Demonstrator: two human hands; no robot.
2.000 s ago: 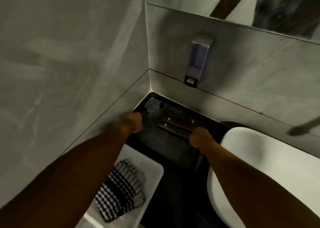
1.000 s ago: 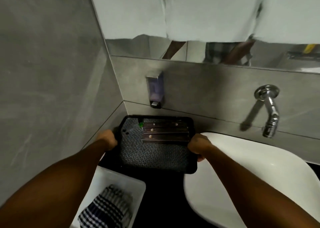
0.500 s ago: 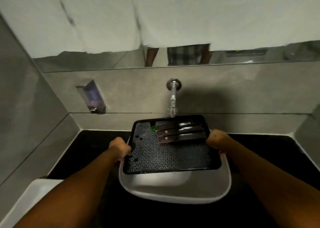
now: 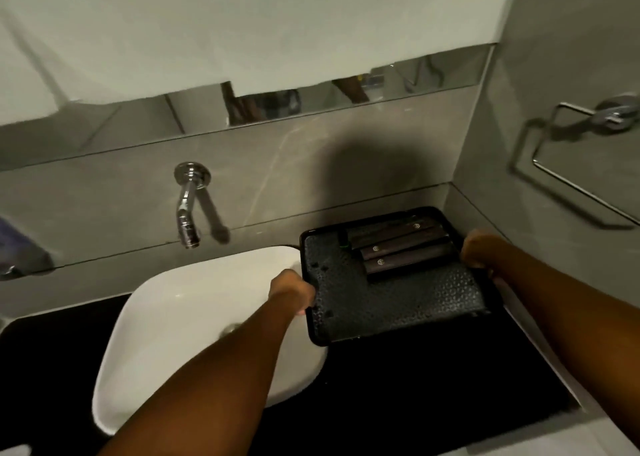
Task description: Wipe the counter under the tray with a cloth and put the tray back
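Grey-tiled bathroom corner, black counter (image 4: 433, 386) with a white basin (image 4: 194, 317) set on it, chrome wall tap (image 4: 188, 206) above the basin, mirror strip (image 4: 311, 105) along the back wall mostly covered by pale sheeting, chrome towel ring (image 4: 571, 157) on the right-hand wall. No readable writing or brand anywhere; only small round metal studs show on the dark wooden bars (image 4: 401, 247) lying in the tray, too small to make out any mark. Black tray (image 4: 391, 299) with a textured floor sits at the far right of the counter, in the corner by the back and right walls, its left edge beside or just over the basin rim; cannot tell if it rests on the counter or is held just above it. Small green item (image 4: 343, 246) at the left end of the bars, unclear what it is. Left hand (image 4: 291, 291) curled closed on the tray's left rim, fingers wrapped under the edge, forearm crossing over the basin. Right hand (image 4: 483, 253) curled closed on the tray's right rim near the far corner, fingers tucked under and mostly hidden, knuckles up. Both grips look tight, no gap visible between fingers and rim. Dark shadow on the back wall above the tray. Purple blurred object (image 4: 14, 244) at the far left edge, not identifiable.
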